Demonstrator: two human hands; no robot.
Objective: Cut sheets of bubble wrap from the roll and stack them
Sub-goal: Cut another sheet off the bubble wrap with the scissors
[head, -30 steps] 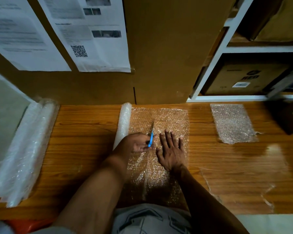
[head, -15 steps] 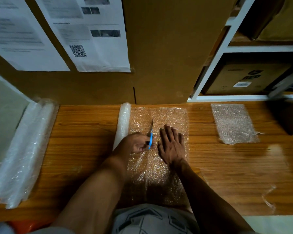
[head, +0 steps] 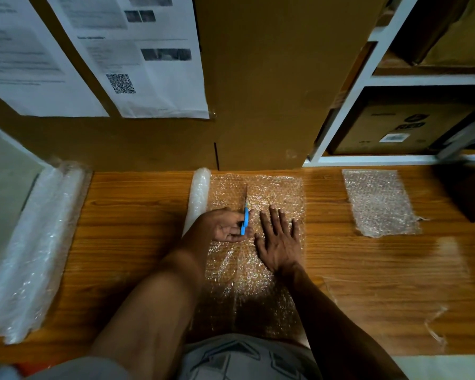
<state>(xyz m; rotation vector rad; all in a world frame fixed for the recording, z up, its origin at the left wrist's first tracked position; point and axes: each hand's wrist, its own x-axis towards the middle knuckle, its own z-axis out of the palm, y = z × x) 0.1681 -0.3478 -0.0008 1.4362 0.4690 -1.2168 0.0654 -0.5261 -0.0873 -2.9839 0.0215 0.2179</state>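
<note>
**A:** Hand check first: your left hand [head: 225, 224] is curled round the blue handles of the scissors [head: 245, 215], blades pointing toward the counter's back edge. Your right hand [head: 279, 238] lies flat, fingers spread, pressing the sheet down just beside the blades.

**B:** And the wrap itself?

**A:** The unrolled bubble wrap [head: 261, 193] runs from the back edge to the front edge, mid-counter, where it drapes toward your lap. The roll [head: 200, 193] it comes from sits along its left side, touching it. Your cut runs lengthwise between roll and pressing hand, and the blade tips are well up the sheet, not yet at the back edge.

**B:** So I'm mid-cut?

**A:** That's my read: the cut looks mostly done, with the far stretch left. Next, I'd push the blades straight on to the back edge, keeping your right palm down so the film stays taut and doesn't bunch.

**B:** Then where?

**A:** The cut stack [head: 379, 202] lies near the back right corner, well apart from your hands. Spare rolls [head: 36, 242] rest at the counter's [head: 137, 215] left edge.
</note>
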